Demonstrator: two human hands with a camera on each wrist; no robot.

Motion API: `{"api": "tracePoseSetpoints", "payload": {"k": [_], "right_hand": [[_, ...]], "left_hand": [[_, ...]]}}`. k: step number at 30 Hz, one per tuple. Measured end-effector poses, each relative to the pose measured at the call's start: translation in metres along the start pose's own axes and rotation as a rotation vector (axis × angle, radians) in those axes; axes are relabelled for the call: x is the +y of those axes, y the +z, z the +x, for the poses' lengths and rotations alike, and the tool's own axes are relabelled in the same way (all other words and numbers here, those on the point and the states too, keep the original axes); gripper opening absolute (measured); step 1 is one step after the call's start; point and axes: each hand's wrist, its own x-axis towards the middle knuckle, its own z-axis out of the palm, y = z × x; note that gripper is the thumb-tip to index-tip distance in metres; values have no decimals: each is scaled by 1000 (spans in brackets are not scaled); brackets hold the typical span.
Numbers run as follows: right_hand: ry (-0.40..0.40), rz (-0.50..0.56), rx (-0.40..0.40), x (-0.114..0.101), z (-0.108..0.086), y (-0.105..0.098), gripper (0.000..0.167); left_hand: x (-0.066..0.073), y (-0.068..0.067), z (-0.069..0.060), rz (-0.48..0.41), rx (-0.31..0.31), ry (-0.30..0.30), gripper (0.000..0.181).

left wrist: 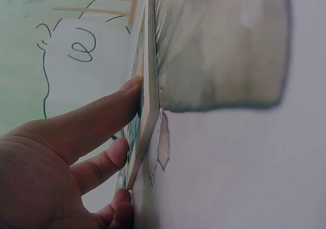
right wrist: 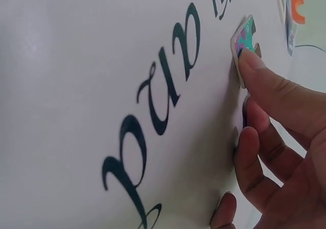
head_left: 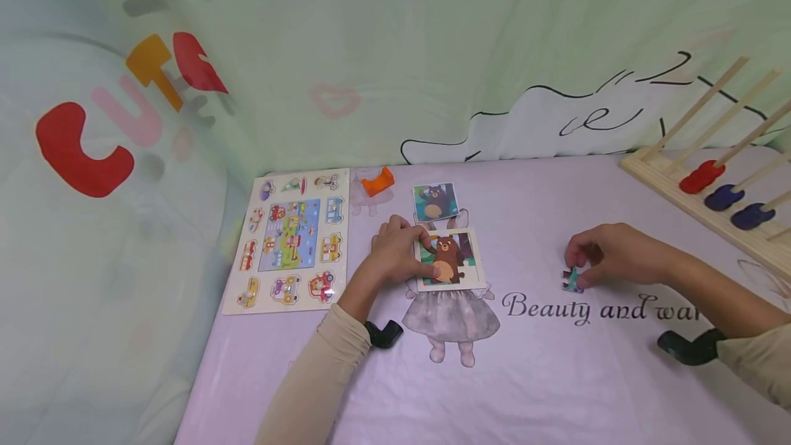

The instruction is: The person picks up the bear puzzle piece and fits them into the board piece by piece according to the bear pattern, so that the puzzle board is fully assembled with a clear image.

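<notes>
My left hand (head_left: 395,253) rests on a framed bear puzzle (head_left: 454,259) lying on the cloth. In the left wrist view, the thumb (left wrist: 109,104) touches the puzzle's face and the other fingers lie along its edge. A pale bare patch shows at the puzzle's lower right. To the right, my right hand (head_left: 612,253) pinches a small teal and purple puzzle piece (head_left: 572,280). The right wrist view has the thumb on the puzzle piece (right wrist: 243,43) close to the cloth, with part of it covered. Above the framed puzzle lies a bear picture card (head_left: 435,202).
On the left lies a vehicle peg board (head_left: 336,218), with an orange curved piece (head_left: 378,182) near its top corner. A wooden bead rack (head_left: 661,174) with upright rods and red and blue beads stands at the right. Curtains rise behind and left of the table (head_left: 531,376).
</notes>
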Motion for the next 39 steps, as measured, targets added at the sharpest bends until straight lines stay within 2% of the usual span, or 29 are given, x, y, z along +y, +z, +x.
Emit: {"api": "tracePoseSetpoints", "payload": {"k": [13, 19, 22, 26, 32, 39], "right_hand": [[-57, 103, -51, 4, 0, -6, 15], [-88, 220, -64, 0, 4, -5, 9], [-82, 303, -85, -8, 9, -5, 9], [-56, 354, -103, -22, 18, -2, 11], [-55, 384, -101, -41, 35, 5, 13], [-105, 369, -60, -61, 51, 13, 13]], "left_hand": [[1, 1, 1, 13, 7, 1, 39], [1, 1, 0, 7, 8, -2, 39], [0, 1, 0, 3, 10, 1, 39], [0, 1, 0, 1, 11, 4, 40], [0, 0, 0, 2, 15, 6, 40], [-1, 1, 0, -5, 19, -2, 41]]}}
